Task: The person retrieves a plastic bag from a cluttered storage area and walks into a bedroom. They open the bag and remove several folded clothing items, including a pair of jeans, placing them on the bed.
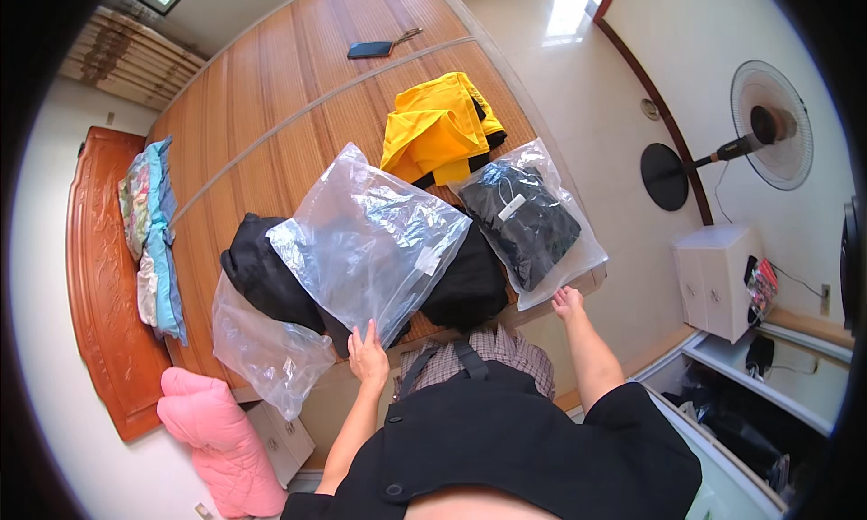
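My left hand lies with its fingers against the lower corner of a large clear plastic bag; whether it grips the film is hard to tell. That bag looks flat and rests over black fabric, with a small white label near its right side. To the right, my right hand has its fingers on the lower edge of another clear bag, which holds a folded black garment with a white tag on a loop. Black clothing shows left and right of the middle bag. A third crumpled clear bag hangs over the bed's near edge.
A yellow and black garment lies beyond the bags on the bed mat, with a phone farther back. Folded bedding sits by the wooden headboard. A pink quilt is at left, a standing fan at right.
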{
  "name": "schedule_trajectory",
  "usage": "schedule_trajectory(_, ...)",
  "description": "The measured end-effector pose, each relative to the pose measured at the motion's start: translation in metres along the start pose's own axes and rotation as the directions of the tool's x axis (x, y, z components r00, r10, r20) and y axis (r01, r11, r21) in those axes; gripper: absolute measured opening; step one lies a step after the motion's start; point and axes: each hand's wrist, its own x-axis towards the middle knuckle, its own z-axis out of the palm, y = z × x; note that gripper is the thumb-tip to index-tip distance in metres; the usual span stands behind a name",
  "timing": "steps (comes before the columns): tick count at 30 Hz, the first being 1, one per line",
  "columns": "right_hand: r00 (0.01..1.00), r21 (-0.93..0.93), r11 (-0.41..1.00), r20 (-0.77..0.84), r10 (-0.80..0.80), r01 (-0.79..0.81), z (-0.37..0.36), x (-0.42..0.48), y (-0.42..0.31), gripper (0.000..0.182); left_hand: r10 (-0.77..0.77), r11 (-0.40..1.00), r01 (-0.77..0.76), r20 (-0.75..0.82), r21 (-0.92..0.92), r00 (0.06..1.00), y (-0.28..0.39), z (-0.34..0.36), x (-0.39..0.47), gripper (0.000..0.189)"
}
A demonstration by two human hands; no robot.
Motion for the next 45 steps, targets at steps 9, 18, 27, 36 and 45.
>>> schedule_trajectory(9, 0.945, -0.134, 0.987, 0.324, -0.041, 0.089, 0.039, 0.004, -0.003, 0.046, -0.194, 0.979, 0.196, 0.035, -0.064, 0.98, 0.025, 0.009, -0.044, 0.055)
schedule_trajectory(18, 0.869, -0.001, 0.998, 0.493, 0.049, -0.056, 0.084, 0.023, -0.02, 0.045, -0.092, 0.961, 0.052, -0.137, -0.272, 0.986, 0.072, -0.015, -0.051, 0.05)
schedule_trajectory(27, 0.596, 0.118, 0.767, 0.559, -0.576, 0.631, 0.092, -0.144, -0.062, 0.041, 0.207, 0.681, 0.056, 0.264, -0.73, 0.942, 0.126, -0.003, 0.01, 0.037)
schedule_trajectory(36, 0.537, 0.067, 0.77, 0.679, -0.501, 0.634, -0.008, -0.298, -0.12, 0.04, 0.438, -0.098, 0.959, 0.854, -0.265, 0.281, 0.239, 0.031, 0.072, 0.091)
schedule_trajectory(45, 0.541, 0.139, 0.725, 0.574, -0.614, 0.675, -0.055, -0.305, -0.109, 0.065, 0.416, -0.381, 0.677, 0.537, -0.63, 0.734, 0.274, 0.049, 0.18, 0.038)
